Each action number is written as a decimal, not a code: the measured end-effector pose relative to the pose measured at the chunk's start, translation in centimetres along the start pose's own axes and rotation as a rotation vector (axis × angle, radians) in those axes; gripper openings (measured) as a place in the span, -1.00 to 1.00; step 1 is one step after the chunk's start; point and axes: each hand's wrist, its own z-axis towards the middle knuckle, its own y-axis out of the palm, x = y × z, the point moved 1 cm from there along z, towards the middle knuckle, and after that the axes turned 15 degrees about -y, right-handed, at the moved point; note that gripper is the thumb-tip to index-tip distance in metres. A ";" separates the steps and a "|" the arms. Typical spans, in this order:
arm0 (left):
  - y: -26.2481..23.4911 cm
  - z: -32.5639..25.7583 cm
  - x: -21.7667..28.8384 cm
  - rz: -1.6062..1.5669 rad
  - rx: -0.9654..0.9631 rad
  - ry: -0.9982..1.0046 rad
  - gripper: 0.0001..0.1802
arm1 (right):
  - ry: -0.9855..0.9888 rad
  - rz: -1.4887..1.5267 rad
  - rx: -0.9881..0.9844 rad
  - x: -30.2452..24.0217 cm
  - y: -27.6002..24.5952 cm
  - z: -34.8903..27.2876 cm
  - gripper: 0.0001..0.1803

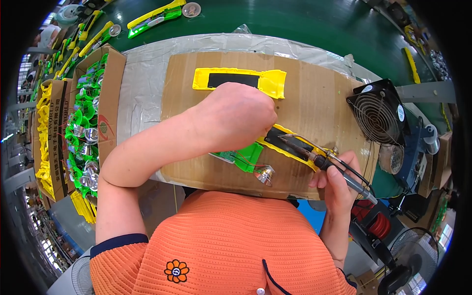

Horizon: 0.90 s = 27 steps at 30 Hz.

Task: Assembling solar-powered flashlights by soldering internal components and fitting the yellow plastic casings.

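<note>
My right hand (339, 182) grips a soldering iron (353, 181), with a thin metal tube running along its shaft. Its tip points left, over a yellow plastic housing with a black panel (276, 143) that slants across the cardboard. Above that housing's left end, my left hand (241, 115) is closed, knuckles up; its fingertips and whatever they pinch are hidden. Just below it lies a green plastic part (251, 158) with a circuit board and thin wires, beside a silvery lamp reflector (264, 174). Another yellow housing (274, 84) with a black panel rests beyond my left hand.
A cardboard sheet (324, 93) covers the work surface. At the left, one box (112, 93) holds several green lamp parts, another yellow pieces (44, 142). A black fan (378, 115) stands at the right. Lamp assemblies (157, 18) lie on the green surface (295, 19) behind.
</note>
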 end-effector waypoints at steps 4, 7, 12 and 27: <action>-0.2 -0.1 0.1 0.060 -0.023 0.013 -0.90 | -0.020 -0.049 0.023 -0.3 -0.2 -0.2 -0.80; -0.3 -0.3 0.3 0.097 0.009 0.045 -0.92 | -0.039 -0.031 0.019 -0.1 -0.7 -0.4 -0.78; -0.9 -1.1 0.6 0.050 0.042 0.057 -0.94 | -0.046 -0.031 0.027 -0.2 -0.8 -0.6 -0.76; -1.3 -6.3 1.1 -0.079 0.130 -0.101 -0.86 | -0.098 -0.017 0.084 0.4 -0.9 -1.6 -0.79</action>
